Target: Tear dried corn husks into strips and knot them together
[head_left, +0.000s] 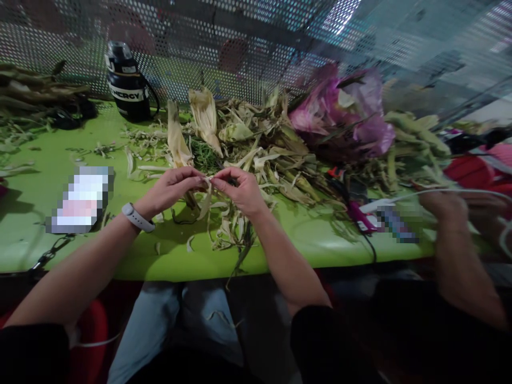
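My left hand [176, 188] and my right hand [239, 189] meet over the green table, fingertips pinched close together. Between them is a pale corn husk strip [206, 198], its loose end dangling below the fingers. Just behind my hands lies a heap of dried corn husks [288, 170], with two larger husks [178, 137] standing out at its left side. Small husk scraps [232, 229] are scattered under and in front of my hands. A white watch band is on my left wrist.
A phone [82, 200] lies left of my arm, and a black bottle [130, 88] stands behind it. A pink plastic bag [344, 114] sits at the back right. Along the right, a co-worker's hand [446, 208] is near another phone [397, 223] and a magenta tool [360, 216] with a cord.
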Demonstrator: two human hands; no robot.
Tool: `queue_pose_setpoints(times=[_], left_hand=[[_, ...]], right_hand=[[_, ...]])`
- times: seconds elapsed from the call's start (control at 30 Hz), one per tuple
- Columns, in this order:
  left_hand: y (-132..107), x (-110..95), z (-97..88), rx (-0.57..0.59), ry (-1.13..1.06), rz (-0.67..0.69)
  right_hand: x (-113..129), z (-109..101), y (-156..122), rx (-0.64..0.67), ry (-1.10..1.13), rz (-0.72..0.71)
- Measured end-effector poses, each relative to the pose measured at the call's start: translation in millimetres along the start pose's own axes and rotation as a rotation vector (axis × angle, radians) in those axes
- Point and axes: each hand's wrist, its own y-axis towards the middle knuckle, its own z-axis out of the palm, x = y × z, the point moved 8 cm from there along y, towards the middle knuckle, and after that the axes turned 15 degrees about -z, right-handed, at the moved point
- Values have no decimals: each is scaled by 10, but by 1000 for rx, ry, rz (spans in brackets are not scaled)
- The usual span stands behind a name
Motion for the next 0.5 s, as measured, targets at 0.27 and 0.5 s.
queue_pose_setpoints(times=[0.27, 0.5], left_hand=[[10, -37, -2, -161, 268, 54], [-15, -58, 14, -159, 243, 47]], right_hand=[[15, 49, -25, 49, -96, -29], [35, 70, -20, 65, -110, -68]])
